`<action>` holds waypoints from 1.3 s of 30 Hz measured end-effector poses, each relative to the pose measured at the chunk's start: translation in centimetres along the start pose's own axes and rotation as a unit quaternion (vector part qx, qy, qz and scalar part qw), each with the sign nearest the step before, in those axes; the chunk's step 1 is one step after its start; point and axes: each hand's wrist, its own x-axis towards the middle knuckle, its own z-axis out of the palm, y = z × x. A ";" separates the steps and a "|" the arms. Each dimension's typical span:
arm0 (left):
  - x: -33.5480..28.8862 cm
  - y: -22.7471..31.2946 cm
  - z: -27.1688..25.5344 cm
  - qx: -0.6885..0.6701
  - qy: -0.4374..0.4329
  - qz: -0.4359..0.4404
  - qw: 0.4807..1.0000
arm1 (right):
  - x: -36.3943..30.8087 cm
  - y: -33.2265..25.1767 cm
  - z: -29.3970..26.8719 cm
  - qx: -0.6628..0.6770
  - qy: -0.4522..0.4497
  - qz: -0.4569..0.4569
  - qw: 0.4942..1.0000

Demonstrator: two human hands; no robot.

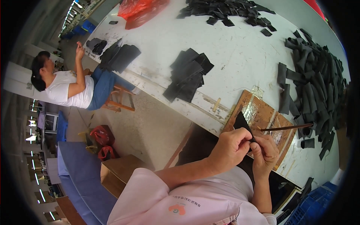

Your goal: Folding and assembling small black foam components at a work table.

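In front of me, both hands pinch a small black fabric piece (241, 120), which sticks up in a point above my fingers. My left hand (231, 147) has thumb and fingertips closed on its lower edge. Close against it, my right hand (265, 152) grips the same edge, its fingers curled. Beneath lies a brown board (245, 98) with shiny clear tape on it, at the table's near edge. A thin brown stick (287, 128) reaches rightward from just above my right hand; whether that hand holds it, I cannot tell.
On the white table (240, 56) lie a pile of black fabric tubes (318, 78), stacked black pieces (189, 75), more black scraps (228, 9) and a red plastic bag (140, 11). A co-worker (71, 84) sits at left. A blue crate (311, 204) and a cardboard box (122, 170) stand nearby.
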 end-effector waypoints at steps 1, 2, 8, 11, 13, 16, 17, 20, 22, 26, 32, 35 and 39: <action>-0.1 -0.3 0.2 0.040 0.026 0.041 0.998 | 0.2 -0.4 0.4 -0.016 0.012 -0.005 1.000; -0.2 -0.8 0.4 0.078 0.065 0.091 0.991 | 0.3 -0.2 0.4 -0.070 -0.004 -0.038 0.997; 0.2 -2.2 1.2 -0.125 0.119 -0.030 0.985 | 0.4 1.1 2.0 -0.170 0.013 -0.084 0.982; 0.7 -2.0 -1.5 -0.439 -0.018 -0.233 0.868 | 0.7 1.7 1.6 -0.105 -0.019 0.016 0.994; 0.8 -1.7 -1.9 -0.423 -0.038 -0.221 0.878 | 0.5 2.3 1.3 0.256 -0.036 0.177 0.950; 0.8 -2.6 -1.4 -0.320 -0.055 -0.134 0.936 | 0.1 3.0 1.0 0.382 -0.070 0.260 0.884; 0.8 -2.5 -1.1 -0.319 -0.053 -0.133 0.937 | -0.1 3.3 1.1 0.474 -0.087 0.319 0.816; 1.0 -2.1 0.0 -0.023 0.148 0.034 0.988 | 0.2 2.0 2.1 0.538 -0.081 0.324 0.774; 0.7 -2.4 0.5 0.017 0.176 0.085 0.981 | 0.2 1.8 2.1 0.519 -0.084 0.305 0.794; 1.0 -2.0 -0.4 -0.204 0.055 -0.024 0.977 | 0.5 2.6 1.6 0.469 -0.056 0.297 0.829; 0.5 0.1 -2.1 -0.624 -0.308 -0.205 0.688 | -0.9 1.6 0.6 0.492 -0.045 0.234 0.837; 0.0 0.2 0.4 -0.415 -0.160 -0.076 0.892 | -1.0 1.8 -0.4 0.479 -0.006 0.148 0.865; -0.3 0.6 2.7 -0.051 0.088 0.182 0.978 | -0.8 1.8 -1.9 0.303 0.046 0.074 0.949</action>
